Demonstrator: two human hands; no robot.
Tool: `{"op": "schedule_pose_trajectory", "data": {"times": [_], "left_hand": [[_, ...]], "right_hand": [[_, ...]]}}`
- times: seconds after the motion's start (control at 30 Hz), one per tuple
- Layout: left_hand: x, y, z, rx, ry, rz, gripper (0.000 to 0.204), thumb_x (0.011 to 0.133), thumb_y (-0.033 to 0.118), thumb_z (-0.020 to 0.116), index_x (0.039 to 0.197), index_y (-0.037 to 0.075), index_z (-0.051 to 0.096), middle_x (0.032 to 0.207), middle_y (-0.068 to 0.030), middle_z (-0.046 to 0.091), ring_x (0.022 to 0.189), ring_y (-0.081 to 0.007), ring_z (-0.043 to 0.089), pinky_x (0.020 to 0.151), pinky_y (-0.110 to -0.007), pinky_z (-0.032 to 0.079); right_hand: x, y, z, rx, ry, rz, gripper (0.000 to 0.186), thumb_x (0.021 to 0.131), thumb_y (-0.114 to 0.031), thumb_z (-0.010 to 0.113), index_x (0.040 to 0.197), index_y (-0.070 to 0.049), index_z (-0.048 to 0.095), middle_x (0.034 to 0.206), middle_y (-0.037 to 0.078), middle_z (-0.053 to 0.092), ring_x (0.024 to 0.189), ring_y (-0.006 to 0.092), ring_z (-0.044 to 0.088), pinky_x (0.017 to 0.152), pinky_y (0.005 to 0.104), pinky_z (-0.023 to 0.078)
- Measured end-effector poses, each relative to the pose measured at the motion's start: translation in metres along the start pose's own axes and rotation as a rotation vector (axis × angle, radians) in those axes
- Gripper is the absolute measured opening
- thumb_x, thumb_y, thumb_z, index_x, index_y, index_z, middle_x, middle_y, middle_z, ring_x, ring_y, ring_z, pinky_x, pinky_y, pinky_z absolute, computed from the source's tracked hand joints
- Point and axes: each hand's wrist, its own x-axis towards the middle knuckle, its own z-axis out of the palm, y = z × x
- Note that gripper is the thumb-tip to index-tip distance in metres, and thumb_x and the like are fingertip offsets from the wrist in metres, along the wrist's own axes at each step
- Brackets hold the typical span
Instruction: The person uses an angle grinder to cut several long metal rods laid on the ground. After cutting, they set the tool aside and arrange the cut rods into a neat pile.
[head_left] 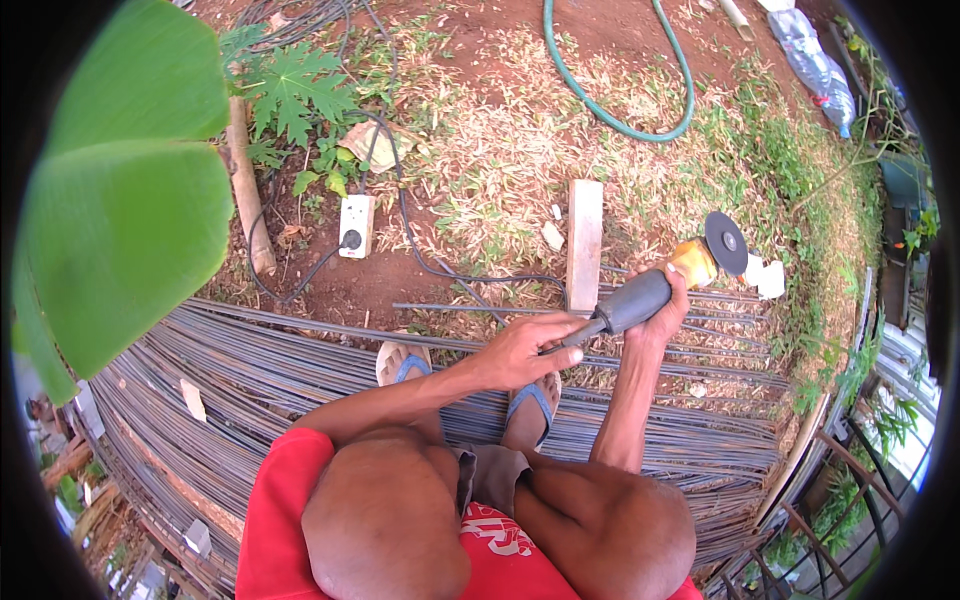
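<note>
An angle grinder (645, 292) with a yellow head and black cutting disc (727, 244) is held out to the right of centre. My right hand (655, 315) is closed round its dark body, with the disc upward. My left hand (535, 345) is at the tool's rear, its fingers round the thick cord sleeve (588, 326). A black cable (475, 277) runs from there across the soil. Steel rods (250, 370) lie beneath my sandalled feet.
A wooden block (585, 240) lies ahead. A white power strip (357, 215) with a plug sits on the soil. A large leaf (120, 200) fills the left; a green hose (620, 125) and plastic bottles (808, 60) lie farther back. A metal grid (840, 510) is at lower right.
</note>
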Motion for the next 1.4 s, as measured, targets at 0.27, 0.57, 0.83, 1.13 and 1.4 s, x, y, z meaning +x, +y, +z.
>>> {"op": "schedule_pose_trajectory", "data": {"times": [0.27,0.57,0.83,1.13,1.4], "left_hand": [[-0.024,-0.035,-0.06,0.456,-0.009,-0.063,0.024,0.091,0.016,0.073,0.114,0.009,0.073,0.079,-0.007,0.066,0.072,-0.0259,0.067,0.068,-0.043,0.053],[0.044,0.051,-0.154,0.667,0.558,-0.248,0.017,0.1,0.013,0.064,0.117,0.011,0.068,0.121,-0.0143,0.069,0.087,-0.029,0.074,0.064,-0.041,0.056],[0.081,0.087,-0.201,1.31,0.71,0.653,0.049,0.086,0.0,0.069,0.131,0.019,0.066,0.165,-0.0146,0.045,0.15,-0.041,0.04,0.121,-0.049,0.038],[0.001,-0.03,-0.233,1.048,0.691,-0.176,0.056,0.09,0.008,0.063,0.145,0.001,0.057,0.161,-0.0175,0.046,0.147,-0.0431,0.041,0.125,-0.049,0.034],[-0.028,-0.049,-0.208,0.889,0.584,-0.291,0.047,0.093,0.016,0.066,0.139,0.003,0.061,0.151,-0.0184,0.053,0.139,-0.0415,0.05,0.12,-0.048,0.039]], "right_hand": [[0.01,-0.033,0.024,0.034,-0.26,-0.087,0.047,0.094,-0.019,0.07,0.131,0.001,0.05,0.104,0.015,0.059,0.091,0.0242,0.061,0.083,0.0392,0.058],[0.039,-0.078,0.089,0.076,-0.578,-0.202,0.058,0.088,-0.012,0.07,0.14,-0.002,0.046,0.113,0.013,0.056,0.103,0.0244,0.06,0.095,0.0449,0.055],[0.04,-0.039,0.168,-0.279,-0.464,-0.152,0.057,0.08,-0.012,0.076,0.128,0.004,0.051,0.095,0.015,0.065,0.078,0.0251,0.07,0.071,0.0411,0.064],[0.093,0.113,0.194,-0.717,-0.438,0.04,0.069,0.069,-0.005,0.085,0.131,-0.003,0.054,0.101,0.012,0.068,0.08,0.023,0.068,0.07,0.0413,0.062],[0.116,0.214,0.176,-1.077,-0.358,-0.149,0.074,0.059,-0.028,0.091,0.123,0.0,0.064,0.105,0.018,0.075,0.095,0.0311,0.074,0.087,0.0423,0.059]]}}
